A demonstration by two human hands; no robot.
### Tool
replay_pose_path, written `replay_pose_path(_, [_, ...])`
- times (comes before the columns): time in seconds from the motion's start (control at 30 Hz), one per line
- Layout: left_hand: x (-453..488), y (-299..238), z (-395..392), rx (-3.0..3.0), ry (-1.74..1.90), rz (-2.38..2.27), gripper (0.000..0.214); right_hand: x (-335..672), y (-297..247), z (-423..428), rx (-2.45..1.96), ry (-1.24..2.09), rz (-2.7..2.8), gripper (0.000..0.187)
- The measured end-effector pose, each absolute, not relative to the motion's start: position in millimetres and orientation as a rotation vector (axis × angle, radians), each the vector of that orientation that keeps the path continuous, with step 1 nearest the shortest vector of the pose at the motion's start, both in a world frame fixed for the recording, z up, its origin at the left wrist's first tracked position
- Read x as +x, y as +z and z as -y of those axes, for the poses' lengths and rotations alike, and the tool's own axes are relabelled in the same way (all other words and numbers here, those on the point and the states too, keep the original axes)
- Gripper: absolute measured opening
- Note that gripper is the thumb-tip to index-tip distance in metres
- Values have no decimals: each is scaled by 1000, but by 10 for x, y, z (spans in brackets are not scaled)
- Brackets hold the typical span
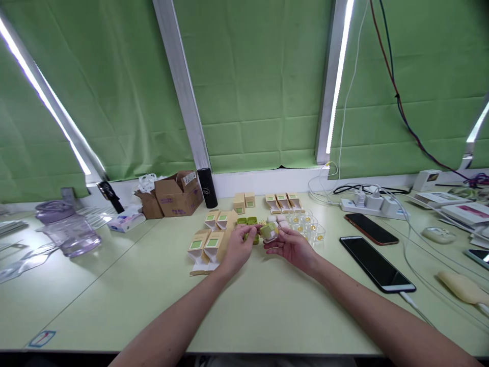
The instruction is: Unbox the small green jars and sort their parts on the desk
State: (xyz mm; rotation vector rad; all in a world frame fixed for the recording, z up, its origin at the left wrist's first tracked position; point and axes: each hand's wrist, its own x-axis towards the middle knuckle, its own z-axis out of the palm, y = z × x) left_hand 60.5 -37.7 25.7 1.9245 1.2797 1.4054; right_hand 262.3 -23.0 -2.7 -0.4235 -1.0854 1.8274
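Observation:
A small clear jar with a green part [269, 231] is gripped in the fingers of my right hand [295, 247], above the table. My left hand [241, 247] has its fingers closed together at the jar's left side; what lies between their tips is too small to make out. Several green square pieces [247, 220] sit just behind my left hand. Pinkish-white round pieces [281, 220] lie behind the jar. Beyond my right hand stand several clear cups with yellow centres [306, 222]. Folded kraft boxes with green labels [205, 245] lie left of my left hand.
More kraft boxes [283, 202] stand farther back. To the right lie a black phone [376, 262] on a cable, another phone [371, 228] and a power strip [374, 208]. On the left are a cardboard carton [178, 196], a black cylinder [207, 188] and a purple bottle [69, 229].

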Motion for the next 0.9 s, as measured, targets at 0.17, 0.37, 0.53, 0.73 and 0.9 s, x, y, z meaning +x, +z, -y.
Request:
replay_pose_path(0.17, [626,291,424,1893,1387,-1210,32,2643,-2,233,-356,1881,1037,28])
replay_pose_path(0.37, [647,300,462,1862,1371,-1202,33,2655,-14,223,-364,1867,1035,29])
replay_pose_path(0.53, [634,262,440,1787,1385,-1181,37,2650,0,226,-379,1806,1047,32])
replay_pose_path(0.73, [620,227,404,1750,1405,-1193,37,2637,52,272,-433,1695,1028,33])
replay_pose_path(0.9, [630,215,400,1725,1398,-1177,39,2617,95,334,-543,1485,1051,45])
